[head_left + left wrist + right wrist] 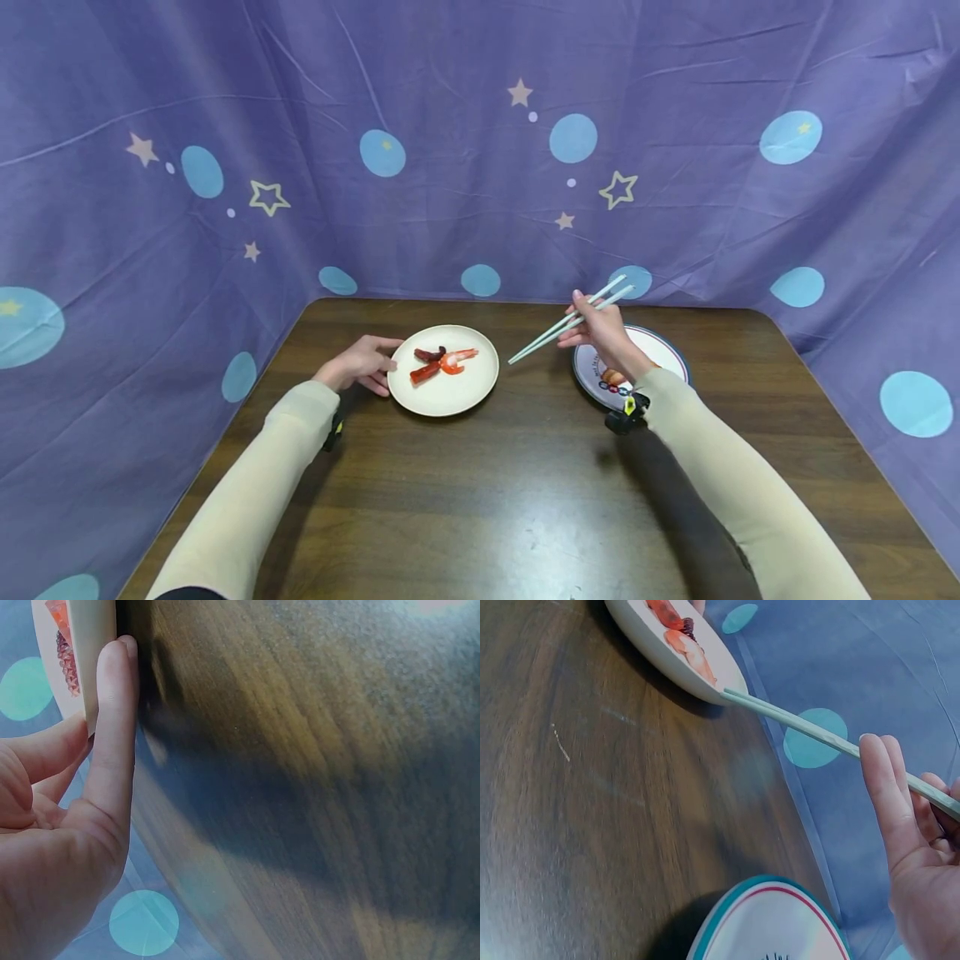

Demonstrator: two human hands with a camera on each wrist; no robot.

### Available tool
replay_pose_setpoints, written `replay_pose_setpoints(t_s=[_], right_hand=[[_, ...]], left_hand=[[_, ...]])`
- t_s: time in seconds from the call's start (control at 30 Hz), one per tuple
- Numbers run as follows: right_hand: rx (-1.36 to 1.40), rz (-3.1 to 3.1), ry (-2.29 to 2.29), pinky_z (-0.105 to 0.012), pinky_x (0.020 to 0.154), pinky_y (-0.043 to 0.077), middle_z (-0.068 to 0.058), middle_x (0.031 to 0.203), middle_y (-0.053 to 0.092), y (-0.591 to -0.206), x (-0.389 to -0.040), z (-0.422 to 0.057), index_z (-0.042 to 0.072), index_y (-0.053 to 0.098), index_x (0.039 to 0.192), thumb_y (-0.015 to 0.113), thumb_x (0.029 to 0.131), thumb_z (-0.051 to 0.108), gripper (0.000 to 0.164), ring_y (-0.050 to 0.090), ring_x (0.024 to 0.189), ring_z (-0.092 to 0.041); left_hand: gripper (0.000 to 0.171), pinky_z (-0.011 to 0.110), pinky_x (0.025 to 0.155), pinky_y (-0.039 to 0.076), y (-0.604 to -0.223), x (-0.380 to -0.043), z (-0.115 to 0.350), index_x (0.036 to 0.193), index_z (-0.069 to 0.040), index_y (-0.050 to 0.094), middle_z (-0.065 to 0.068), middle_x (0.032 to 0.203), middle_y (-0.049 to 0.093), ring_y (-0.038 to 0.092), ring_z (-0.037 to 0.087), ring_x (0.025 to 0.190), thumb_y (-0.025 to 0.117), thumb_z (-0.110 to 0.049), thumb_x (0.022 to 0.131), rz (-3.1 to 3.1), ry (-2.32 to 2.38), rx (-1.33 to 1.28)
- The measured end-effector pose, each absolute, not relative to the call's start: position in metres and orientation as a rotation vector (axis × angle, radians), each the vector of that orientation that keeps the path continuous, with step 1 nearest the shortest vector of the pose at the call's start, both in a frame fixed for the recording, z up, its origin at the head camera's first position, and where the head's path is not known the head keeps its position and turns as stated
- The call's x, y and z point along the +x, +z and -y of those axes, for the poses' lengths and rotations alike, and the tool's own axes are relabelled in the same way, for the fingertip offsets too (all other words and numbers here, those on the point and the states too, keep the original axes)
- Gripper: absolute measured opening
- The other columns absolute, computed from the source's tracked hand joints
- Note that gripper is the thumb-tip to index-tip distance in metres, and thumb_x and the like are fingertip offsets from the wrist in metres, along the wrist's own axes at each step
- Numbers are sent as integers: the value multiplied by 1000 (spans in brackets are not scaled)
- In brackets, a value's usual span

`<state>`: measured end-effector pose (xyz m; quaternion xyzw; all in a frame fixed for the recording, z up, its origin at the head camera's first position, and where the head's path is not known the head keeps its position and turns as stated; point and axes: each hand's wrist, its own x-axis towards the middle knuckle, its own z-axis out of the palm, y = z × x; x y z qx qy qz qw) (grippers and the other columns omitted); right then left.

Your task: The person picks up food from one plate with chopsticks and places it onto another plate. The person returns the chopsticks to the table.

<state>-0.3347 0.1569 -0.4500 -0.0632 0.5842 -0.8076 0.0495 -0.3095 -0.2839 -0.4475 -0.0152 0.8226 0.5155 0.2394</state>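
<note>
Two light green chopsticks point(540, 342) in the right hand point(600, 325)

The fingers of the right hand pinch the chopsticks above the brown tabletop point(450, 500). The thin tips are together, close to the edge of the cream plate point(442, 400). The left hand point(362, 363) pinches that plate's edge with its fingers and thumb, on the side away from the chopsticks. Three bits of food lie close together on the cream plate: a red piece point(425, 372) like a sausage, an orange and white shrimp point(453, 362), and a dark, bumpy piece point(428, 355). A white plate point(663, 354) with a blue rim is below the right hand. It has a small brown bit of food point(612, 377) on it, but the sleeve point(712, 462) is partly in the way, so I can't tell what it is. Behind the tabletop hangs a purple cloth point(450, 67) with stars and blue spots.
</note>
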Motion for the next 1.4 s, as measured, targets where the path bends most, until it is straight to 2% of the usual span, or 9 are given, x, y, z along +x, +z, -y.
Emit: replay_pose_setpoints(t_s=[0.27, 0.4, 0.67, 0.93, 1.17, 1.4], right_hand=[[-164, -1758, -2466, -44, 60, 68, -18, 73, 68, -453, -332, -168, -18, 53, 109, 54, 112, 29, 47, 73, 57, -27], [-178, -1742, -2468, -44, 60, 68, -18, 74, 68, -450, -332, -175, -19, 53, 110, 53, 112, 29, 47, 73, 57, -27], [-187, -1755, -2467, -42, 60, 68, -16, 74, 67, -446, -332, -190, -16, 55, 109, 54, 112, 29, 45, 73, 57, -25], [-131, -1770, -2455, -41, 62, 68, -12, 72, 66, -452, -326, -198, -8, 58, 103, 54, 112, 31, 40, 73, 58, -24], [-98, -1781, -2464, -39, 61, 68, -12, 73, 68, -454, -323, -207, -10, 57, 107, 56, 111, 33, 43, 72, 58, -22], [-94, -1759, -2483, -37, 61, 68, -12, 77, 68, -452, -318, -220, -5, 62, 101, 56, 111, 31, 38, 72, 59, -22]], left_hand=[[65, 40, 63, 69, -446, -309, 284, 164, 2, 29, 22, 93, 69, 71, 23, 63, 52, 6, 103, -2255, 1400, -42], [65, 40, 63, 69, -446, -309, 284, 164, 2, 29, 22, 94, 69, 71, 23, 63, 52, 5, 104, -2254, 1399, -45], [67, 39, 62, 68, -445, -310, 284, 164, 4, 27, 24, 96, 68, 72, 24, 65, 51, 7, 101, -2240, 1439, -17], [65, 39, 62, 69, -448, -309, 284, 164, 3, 28, 22, 96, 68, 72, 23, 64, 51, 7, 103, -2251, 1407, -32], [65, 39, 62, 68, -448, -309, 284, 164, 2, 28, 23, 96, 68, 71, 23, 63, 51, 6, 103, -2263, 1398, -33], [65, 39, 62, 68, -446, -309, 284, 164, 2, 28, 22, 95, 69, 72, 23, 63, 51, 6, 104, -2260, 1390, -34]])
